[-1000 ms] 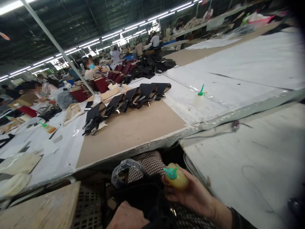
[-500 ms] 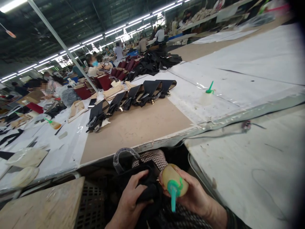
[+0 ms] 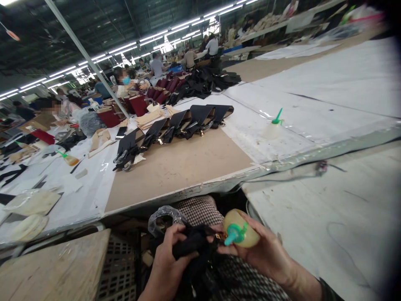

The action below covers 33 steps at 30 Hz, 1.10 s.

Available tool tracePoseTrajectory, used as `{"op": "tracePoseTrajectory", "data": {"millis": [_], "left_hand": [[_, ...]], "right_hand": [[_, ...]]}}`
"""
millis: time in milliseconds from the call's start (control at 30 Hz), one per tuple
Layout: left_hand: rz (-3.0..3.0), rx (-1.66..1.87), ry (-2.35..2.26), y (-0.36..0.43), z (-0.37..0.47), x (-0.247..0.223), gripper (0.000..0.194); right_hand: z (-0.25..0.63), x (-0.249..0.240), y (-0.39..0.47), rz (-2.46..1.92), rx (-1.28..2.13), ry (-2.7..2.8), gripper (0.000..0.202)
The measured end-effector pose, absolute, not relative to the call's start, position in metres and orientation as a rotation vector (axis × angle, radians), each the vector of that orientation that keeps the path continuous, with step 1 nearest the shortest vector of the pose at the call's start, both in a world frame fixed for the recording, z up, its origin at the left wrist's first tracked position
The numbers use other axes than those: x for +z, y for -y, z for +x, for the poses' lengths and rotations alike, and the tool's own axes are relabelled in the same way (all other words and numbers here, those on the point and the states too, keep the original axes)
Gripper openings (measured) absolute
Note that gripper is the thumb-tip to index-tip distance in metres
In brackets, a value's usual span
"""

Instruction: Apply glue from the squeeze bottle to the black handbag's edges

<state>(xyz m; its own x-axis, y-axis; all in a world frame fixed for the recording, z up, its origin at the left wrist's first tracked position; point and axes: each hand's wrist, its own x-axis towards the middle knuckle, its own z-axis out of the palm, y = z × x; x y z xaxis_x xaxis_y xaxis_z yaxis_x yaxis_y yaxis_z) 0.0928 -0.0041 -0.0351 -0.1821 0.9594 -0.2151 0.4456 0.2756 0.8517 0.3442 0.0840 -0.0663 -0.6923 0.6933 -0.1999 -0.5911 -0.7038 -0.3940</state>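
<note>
In my lap lies a black bag piece (image 3: 200, 255) with gold metal fittings and a plastic-wrapped handle (image 3: 165, 217). My left hand (image 3: 171, 257) grips a fold of its black material, fingers wrapped round it. My right hand (image 3: 266, 251) is closed round a squeeze bottle (image 3: 246, 225) of yellowish liquid. The green spout of that bottle points left and down, close to the bag piece. Some right fingertips reach under the bottle near the gold fittings; whether they also pinch the material I cannot tell.
A row of black bag pieces (image 3: 180, 125) lies on the table ahead, with a brown sheet (image 3: 181, 171) before it. Another green-tipped bottle (image 3: 272, 127) stands to the right. A wooden board (image 3: 53, 267) and plastic crate (image 3: 117, 267) sit at left. Several people work farther back.
The squeeze bottle has moved slightly right and up, and its spout has swung from downward to leftward. The black bag piece has been turned and bunched in my left hand.
</note>
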Motion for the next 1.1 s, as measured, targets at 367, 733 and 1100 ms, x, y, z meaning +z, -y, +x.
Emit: {"op": "tracePoseTrajectory", "data": {"millis": [367,733,1100], "left_hand": [[2.305,0.867,-1.614,0.000,0.094,-0.051,0.011],[2.774,0.892,-1.350,-0.011,0.101,-0.043,0.029],[3.136,1.021,-1.380,-0.010,0.109,-0.031,0.028]], "right_hand": [[0.349,-0.030,-0.081,-0.397,2.267,0.299,0.023],[0.322,-0.009,-0.105,-0.617,2.350,0.365,0.028],[0.304,-0.006,-0.131,-0.582,2.625,0.585,0.039]]}}
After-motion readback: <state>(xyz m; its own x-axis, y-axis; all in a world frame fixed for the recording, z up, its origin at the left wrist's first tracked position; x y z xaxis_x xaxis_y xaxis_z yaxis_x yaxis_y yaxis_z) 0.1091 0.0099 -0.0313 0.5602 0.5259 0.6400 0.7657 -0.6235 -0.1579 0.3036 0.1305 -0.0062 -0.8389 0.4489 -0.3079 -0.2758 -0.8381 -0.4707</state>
